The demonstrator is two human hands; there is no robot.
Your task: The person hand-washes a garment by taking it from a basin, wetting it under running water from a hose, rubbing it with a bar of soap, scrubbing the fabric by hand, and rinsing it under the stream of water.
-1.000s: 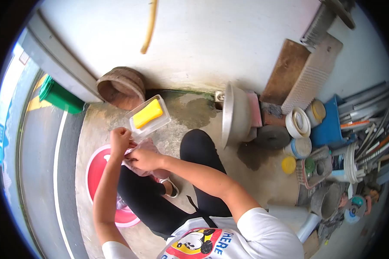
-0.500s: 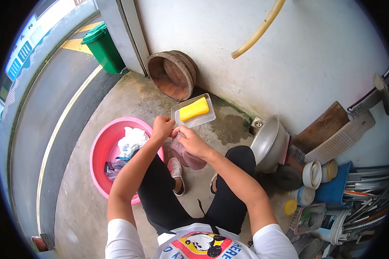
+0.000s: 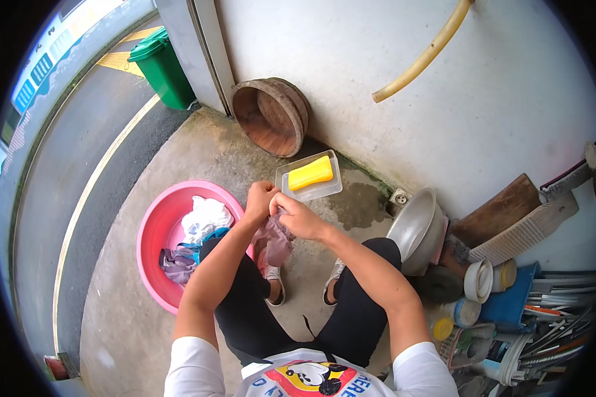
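Note:
A thin mauve cloth [image 3: 273,241] hangs between my knees, bunched at its upper end. My right hand [image 3: 295,216] is closed around that bunched end. Pressed close beside it, my left hand [image 3: 261,198] makes a fist on the same piece; its fingertips are hidden. To the left, a pink basin [image 3: 151,228] holds a white cloth [image 3: 205,218], a blue cloth [image 3: 212,239] and a greyish-purple cloth [image 3: 177,263]. Just beyond my hands, a yellow bar of soap [image 3: 310,173] lies in a clear plastic tray [image 3: 324,192].
A wooden tub [image 3: 269,118] lies tipped against the wall. On the right lean a metal basin [image 3: 414,228], a washboard [image 3: 524,231] and a wooden board [image 3: 493,210], above several jars and a blue bin [image 3: 510,298]. A green trash bin [image 3: 162,69] stands by the road.
The hanging cloth has swung left and looks narrower and more gathered. Both hands stay close together on it. The camera view has shifted slightly.

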